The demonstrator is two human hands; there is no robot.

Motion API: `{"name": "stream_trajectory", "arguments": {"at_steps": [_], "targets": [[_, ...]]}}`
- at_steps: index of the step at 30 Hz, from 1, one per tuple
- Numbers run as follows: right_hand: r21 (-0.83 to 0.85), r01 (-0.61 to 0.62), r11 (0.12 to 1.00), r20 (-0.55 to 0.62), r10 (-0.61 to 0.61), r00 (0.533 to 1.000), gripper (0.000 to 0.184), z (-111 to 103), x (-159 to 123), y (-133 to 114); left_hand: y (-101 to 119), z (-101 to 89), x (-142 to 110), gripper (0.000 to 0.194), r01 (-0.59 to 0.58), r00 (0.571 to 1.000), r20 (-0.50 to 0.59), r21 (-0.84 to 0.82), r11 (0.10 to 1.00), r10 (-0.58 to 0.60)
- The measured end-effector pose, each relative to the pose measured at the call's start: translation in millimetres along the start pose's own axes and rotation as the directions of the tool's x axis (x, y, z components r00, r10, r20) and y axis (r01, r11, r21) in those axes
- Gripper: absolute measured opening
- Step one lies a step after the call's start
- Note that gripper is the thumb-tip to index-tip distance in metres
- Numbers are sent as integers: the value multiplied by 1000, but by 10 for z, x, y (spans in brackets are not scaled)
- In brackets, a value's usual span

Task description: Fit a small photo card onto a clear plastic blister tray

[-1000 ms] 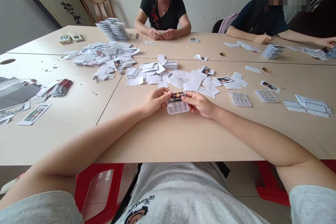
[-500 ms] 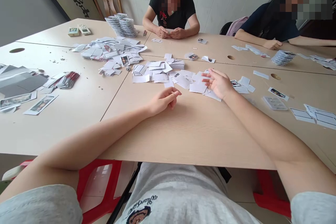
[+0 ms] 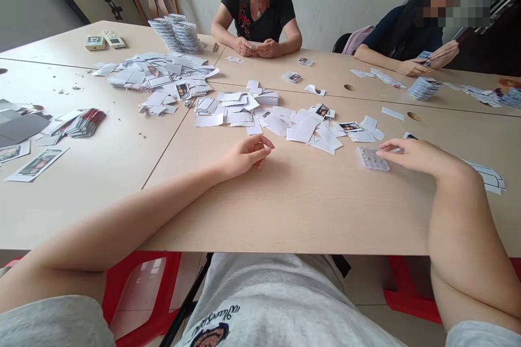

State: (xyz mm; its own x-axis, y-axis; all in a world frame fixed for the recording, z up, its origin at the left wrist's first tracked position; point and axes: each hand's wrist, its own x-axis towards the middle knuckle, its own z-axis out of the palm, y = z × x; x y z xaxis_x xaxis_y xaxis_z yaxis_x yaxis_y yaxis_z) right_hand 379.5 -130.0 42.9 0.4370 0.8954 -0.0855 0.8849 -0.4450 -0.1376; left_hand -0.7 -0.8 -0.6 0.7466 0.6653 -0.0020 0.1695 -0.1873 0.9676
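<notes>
My left hand (image 3: 246,155) rests on the table (image 3: 285,200) with its fingers curled loosely and nothing in them. My right hand (image 3: 411,153) lies flat to the right, fingers stretched out, its fingertips touching a clear plastic card case (image 3: 371,158). A scatter of white paper cards (image 3: 303,130) lies just beyond both hands. The filled case (image 3: 292,77) lies further out on the table.
Heaps of white cards (image 3: 160,78) and stacked clear cases (image 3: 177,34) lie at the far left, with two remotes (image 3: 101,40). Red-edged cards (image 3: 83,122) lie at the left. Two other people sit across; a case stack (image 3: 423,88) is at the right.
One second ago both hands held a filled case. It has left them; my right hand swung out over the cards, then right onto another clear case. My left hand stayed put.
</notes>
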Motion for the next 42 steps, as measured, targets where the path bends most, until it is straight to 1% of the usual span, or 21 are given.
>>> {"name": "stream_trajectory", "arguments": {"at_steps": [3, 5, 7, 8, 10, 11, 13, 15, 18, 21, 24, 26, 27, 28, 29, 32, 34, 35, 36, 39, 42], "targets": [[11, 35, 999, 133, -36, 991, 20, 25, -60, -94, 11, -1, -1, 24, -10, 1000, 8, 35, 999, 9], [24, 85, 996, 181, -88, 980, 24, 52, -136, -222, 16, 1, 1, 23, -20, 1000, 14, 66, 998, 19], [109, 187, 976, 237, -208, 949, 34, 86, -236, -383, 12, 5, 5, 22, -33, 999, 26, 105, 994, 30], [214, 262, 941, 267, -314, 911, 40, 109, -290, -472, 7, 8, 6, 22, -42, 999, 35, 129, 991, 38], [454, 380, 806, 250, -524, 814, 43, 177, -388, -650, -6, 13, 3, 23, -73, 996, 58, 185, 980, 63], [564, 397, 724, 228, -599, 768, 41, 225, -428, -735, -13, 16, -1, 24, -96, 994, 70, 220, 971, 82], [721, 387, 575, 177, -693, 699, 33, 347, -483, -886, -24, 25, -17, 27, -158, 986, 97, 304, 940, 134], [791, 424, 440, 69, -754, 653, 26, 491, -509, -1008, -30, 38, -36, 32, -240, 970, 142, 394, 887, 199], [684, 653, 325, -134, -824, 551, 20, 697, -506, -1150, -40, 67, -55, 44, -369, 928, 249, 502, 782, 278], [494, 841, 220, -269, -881, 388, 17, 830, -485, -1258, -59, 96, -56, 53, -432, 901, 316, 585, 687, 298], [410, 901, 142, -317, -904, 287, 23, 884, -475, -1318, -73, 108, -50, 57, -437, 900, 316, 651, 621, 302], [377, 920, 108, -318, -918, 238, 30, 898, -475, -1331, -72, 108, -44, 55, -438, 899, 314, 678, 590, 306], [351, 930, 105, -332, -915, 228, 31, 903, -475, -1332, -70, 107, -40, 53, -441, 897, 315, 688, 577, 310], [320, 940, 120, -362, -901, 239, 31, 909, -472, -1333, -66, 105, -36, 50, -445, 895, 316, 695, 565, 315], [289, 944, 158, -404, -874, 270, 30, 916, -466, -1334, -62, 103, -33, 48, -450, 892, 318, 699, 556, 321], [248, 900, 359, -493, -753, 436, 28, 938, -436, -1345, -55, 95, -31, 42, -466, 883, 327, 702, 539, 337], [245, 846, 474, -473, -703, 531, 36, 951, -424, -1357, -54, 91, -39, 40, -471, 880, 328, 698, 539, 344], [243, 823, 514, -452, -691, 564, 40, 956, -426, -1364, -54, 90, -46, 39, -469, 880, 323, 697, 541, 347], [241, 808, 538, -430, -687, 586, 42, 959, -431, -1370, -53, 89, -52, 40, -466, 882, 314, 697, 545, 352], [261, 791, 554, -392, -688, 611, 41, 956, -437, -1371, -51, 87, -64, 42, -449, 888, 273, 692, 565, 371], [245, 746, 620, -466, -599, 651, 37, 935, -321, -1328, -47, 74, -59, 43, -425, 896, 228, 684, 593, 380]]}}
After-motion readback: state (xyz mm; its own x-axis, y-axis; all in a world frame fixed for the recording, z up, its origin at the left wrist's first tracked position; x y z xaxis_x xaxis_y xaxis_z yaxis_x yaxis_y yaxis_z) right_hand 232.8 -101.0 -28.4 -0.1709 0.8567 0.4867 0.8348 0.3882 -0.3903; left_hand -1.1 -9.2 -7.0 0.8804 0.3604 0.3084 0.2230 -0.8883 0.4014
